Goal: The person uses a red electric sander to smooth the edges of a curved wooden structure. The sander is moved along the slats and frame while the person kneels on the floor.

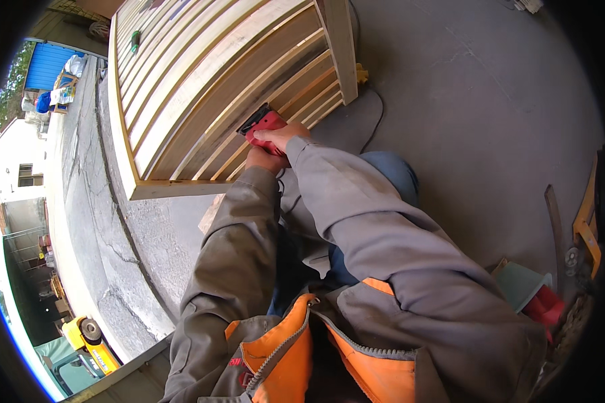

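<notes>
Both my hands are closed around a red electric sander (pixel 270 121) with a dark pad at its far left end. My left hand (pixel 265 160) grips its near end. Just beyond, my right hand (pixel 284 136) wraps over the red body from the right, thumb along its top. The pad lies against the slats of a large pale wooden slatted frame (pixel 232 72), which stands tilted before me. A dark cord (pixel 280 180) hangs below my left hand. My palms hide part of the sander's body.
A small green-handled tool (pixel 136 41) rests on the upper slats. Behind the frame's right post, a black cable (pixel 381 114) runs over the grey floor (pixel 477 121). A green and red object (pixel 526 292) sits at lower right, near a yellow-orange frame piece (pixel 588 235). Cracked pavement (pixel 81 201) lies left.
</notes>
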`<state>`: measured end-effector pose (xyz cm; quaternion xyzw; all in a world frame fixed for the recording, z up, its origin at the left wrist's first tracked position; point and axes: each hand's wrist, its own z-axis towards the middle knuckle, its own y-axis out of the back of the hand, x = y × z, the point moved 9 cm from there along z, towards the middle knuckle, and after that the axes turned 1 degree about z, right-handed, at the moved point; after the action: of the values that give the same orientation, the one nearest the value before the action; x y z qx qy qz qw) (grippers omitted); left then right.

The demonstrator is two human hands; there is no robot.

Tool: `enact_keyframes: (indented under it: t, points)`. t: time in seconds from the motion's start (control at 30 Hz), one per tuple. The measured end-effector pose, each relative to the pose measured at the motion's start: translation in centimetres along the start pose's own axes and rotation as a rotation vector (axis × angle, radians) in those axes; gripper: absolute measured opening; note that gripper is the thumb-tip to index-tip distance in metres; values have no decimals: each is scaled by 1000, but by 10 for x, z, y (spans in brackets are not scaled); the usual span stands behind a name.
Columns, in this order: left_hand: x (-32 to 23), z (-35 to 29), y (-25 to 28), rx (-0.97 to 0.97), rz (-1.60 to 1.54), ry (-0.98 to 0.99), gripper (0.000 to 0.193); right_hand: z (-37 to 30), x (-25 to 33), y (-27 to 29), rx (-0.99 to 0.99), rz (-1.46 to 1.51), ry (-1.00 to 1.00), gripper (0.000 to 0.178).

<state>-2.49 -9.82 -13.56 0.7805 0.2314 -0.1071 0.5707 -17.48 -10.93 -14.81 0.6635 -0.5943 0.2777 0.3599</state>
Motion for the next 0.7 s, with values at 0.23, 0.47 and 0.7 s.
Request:
enact_keyframes:
  t: [0.23, 0.47, 0.7]
  points:
    - [-61, -12, 12, 80, -128, 6, 71, 21, -3, 45, -126, 118, -5, 85]
    - [-59, 2, -9, 83, -214, 37, 61, 32, -28, 49, -333, 597, 1, 77]
    - [-50, -1, -12, 197, -249, 59, 65, 46, -41, 39, -209, 417, -84, 84]
